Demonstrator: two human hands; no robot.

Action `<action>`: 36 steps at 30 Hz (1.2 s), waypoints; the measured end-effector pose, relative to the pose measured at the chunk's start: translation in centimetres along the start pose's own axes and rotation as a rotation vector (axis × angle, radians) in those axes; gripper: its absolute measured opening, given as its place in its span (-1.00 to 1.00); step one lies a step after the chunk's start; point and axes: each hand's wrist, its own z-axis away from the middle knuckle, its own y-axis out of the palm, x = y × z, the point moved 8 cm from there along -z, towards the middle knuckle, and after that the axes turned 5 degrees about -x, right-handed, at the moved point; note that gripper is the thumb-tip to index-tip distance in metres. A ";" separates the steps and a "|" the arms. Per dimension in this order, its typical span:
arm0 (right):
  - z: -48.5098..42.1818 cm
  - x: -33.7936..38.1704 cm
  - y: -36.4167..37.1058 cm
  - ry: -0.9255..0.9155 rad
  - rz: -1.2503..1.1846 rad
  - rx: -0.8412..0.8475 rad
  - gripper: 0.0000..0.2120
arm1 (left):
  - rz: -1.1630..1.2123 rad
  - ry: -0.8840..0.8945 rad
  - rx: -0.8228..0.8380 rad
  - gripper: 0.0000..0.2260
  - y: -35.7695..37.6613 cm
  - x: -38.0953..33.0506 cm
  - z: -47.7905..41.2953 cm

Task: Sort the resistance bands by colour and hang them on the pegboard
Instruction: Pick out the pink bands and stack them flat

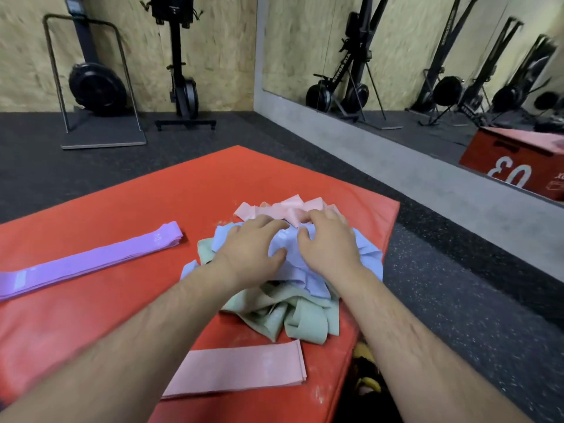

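Both hands press into the mixed pile of bands on the red mat [122,209]. The left hand [250,248] and right hand [328,245] pinch the blue bands [366,254], fingers curled. The purple bands [91,264] lie flat, left of the pile.

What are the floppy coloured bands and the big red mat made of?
The bands look like thin, matte stretchy rubber or latex: they crumple and fold softly under both hands. The mat looks like foam covered in smooth, slightly shiny vinyl, though its inside is hidden.

Red mat [128,190] — resistance bands [274,312] atop
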 end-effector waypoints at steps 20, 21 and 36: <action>-14.9 -3.0 9.0 0.064 0.139 0.220 -0.81 | -0.044 -0.070 -0.003 -0.62 1.6 3.8 -0.5; -15.4 -2.9 7.4 0.053 0.103 0.146 -0.81 | -0.041 -0.073 -0.019 -0.62 1.1 3.6 -0.5; -10.1 7.7 -8.3 -0.280 -0.204 -0.212 -0.52 | 0.097 -0.133 -0.357 -0.58 -8.4 2.4 2.5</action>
